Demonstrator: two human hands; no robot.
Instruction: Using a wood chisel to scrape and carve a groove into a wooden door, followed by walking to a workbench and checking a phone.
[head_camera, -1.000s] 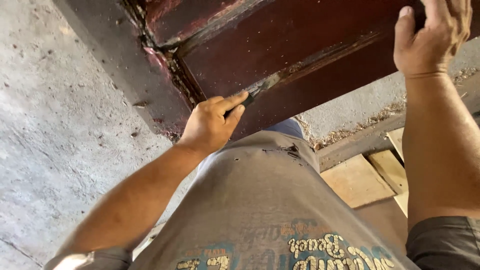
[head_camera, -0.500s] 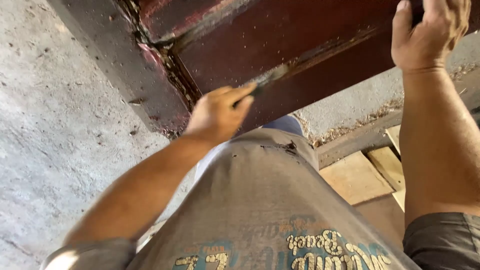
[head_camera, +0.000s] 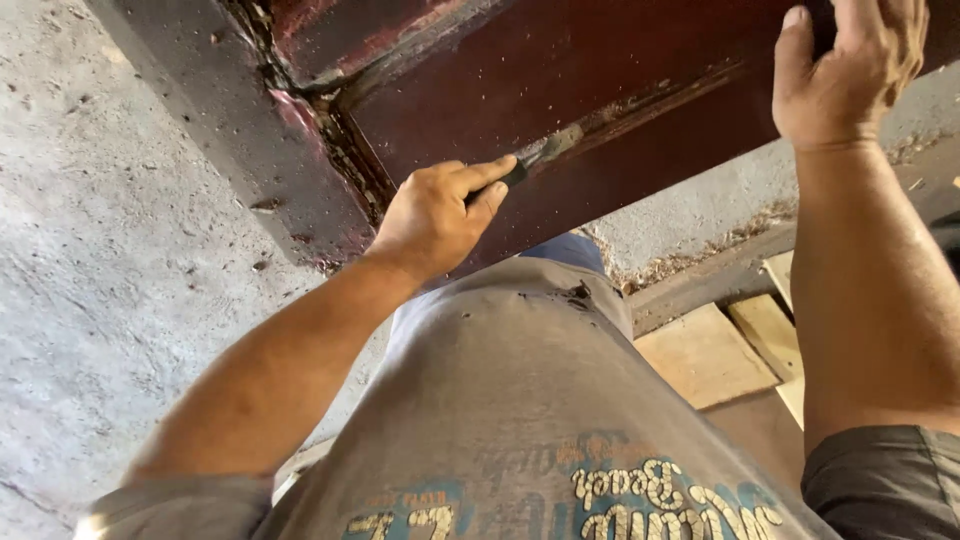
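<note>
Fingers (head_camera: 480, 180) of the left hand (head_camera: 435, 215) were clamped on a dark-handled scraper (head_camera: 535, 160), its narrow blade pressed flat against the face of a dark red door (head_camera: 620, 70), just below a worn, flaking strip in the paint. Left of the hand, a grey concrete wall (head_camera: 90, 250) met the paint-spattered door frame (head_camera: 240, 130), with crumbling filler in the seam between frame and door. A grey printed shirt (head_camera: 520, 400) filled the lower middle of the view. Further right, pale wooden boards (head_camera: 710, 355) lay on the floor beside a strip of sawdust. At far right, the right hand (head_camera: 845, 75) gripped the door's edge, fingers curled over it and thumb pointing up.
</note>
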